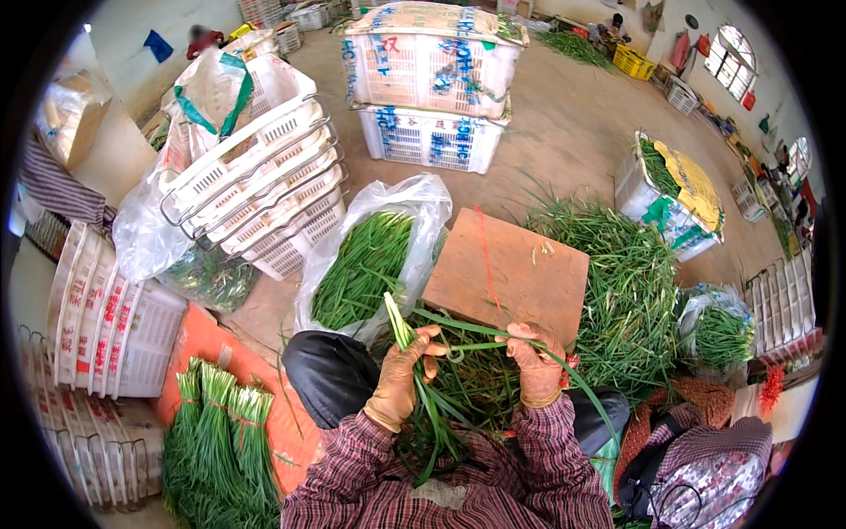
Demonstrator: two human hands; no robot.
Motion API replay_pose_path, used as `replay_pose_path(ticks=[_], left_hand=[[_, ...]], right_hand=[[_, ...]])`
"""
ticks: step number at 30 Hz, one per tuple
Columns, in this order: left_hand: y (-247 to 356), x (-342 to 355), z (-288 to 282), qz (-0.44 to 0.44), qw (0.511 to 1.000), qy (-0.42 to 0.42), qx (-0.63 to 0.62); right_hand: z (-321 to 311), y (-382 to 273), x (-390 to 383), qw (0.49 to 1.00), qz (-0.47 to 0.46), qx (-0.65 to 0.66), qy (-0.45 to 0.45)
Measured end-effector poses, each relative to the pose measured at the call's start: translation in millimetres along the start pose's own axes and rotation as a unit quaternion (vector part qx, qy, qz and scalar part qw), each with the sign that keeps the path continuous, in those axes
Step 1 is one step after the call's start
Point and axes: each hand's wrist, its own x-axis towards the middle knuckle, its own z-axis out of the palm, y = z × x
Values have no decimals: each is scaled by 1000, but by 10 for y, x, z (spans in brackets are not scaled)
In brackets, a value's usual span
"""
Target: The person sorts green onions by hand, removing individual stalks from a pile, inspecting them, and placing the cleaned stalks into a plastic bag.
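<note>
My left hand [395, 388], in a tan glove, is closed around a few garlic chives [397, 319] in front of my body. Their pale stem ends point up and away, and the green leaves hang below the hand. My right hand [536, 370], gloved too, pinches long green leaf blades [480, 346] stretched between both hands. Just beyond stands a brown board [539, 278] with a red string [486, 256] across it. Loose chives [467, 388] lie under and between my hands.
An open plastic bag of cut chives [366, 264] stands ahead left, a large loose chive heap [626, 291] right. Tied chive bundles [231, 414] rest on an orange sheet [196, 339]. Stacked white crates [264, 189] and lidded crates [432, 137] stand farther off. A person's striped sleeve [66, 185] shows left.
</note>
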Motion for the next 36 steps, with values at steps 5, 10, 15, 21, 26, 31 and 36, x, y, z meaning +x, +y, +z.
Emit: replay_pose_path(ticks=[5,10,15,21,26,31,36], left_hand=[[93,-38,-100,46,998,-17,40],[195,14,12,58,997,-55,18],[146,84,96,37,997,-69,27],[45,139,191,5,995,-99,-8],[69,55,272,37,993,-107,20],[59,91,285,35,996,-66,51],[191,102,135,43,999,-5,13]], right_hand=[[-54,-233,194,990,116,-73,38],[-81,-808,514,941,261,-143,-162],[639,-736,597,872,331,-231,-278],[636,-266,517,922,345,-27,-174],[669,-252,554,918,372,-33,-134],[536,-264,575,946,311,-33,-91],[332,-489,688,992,123,-6,-14]])
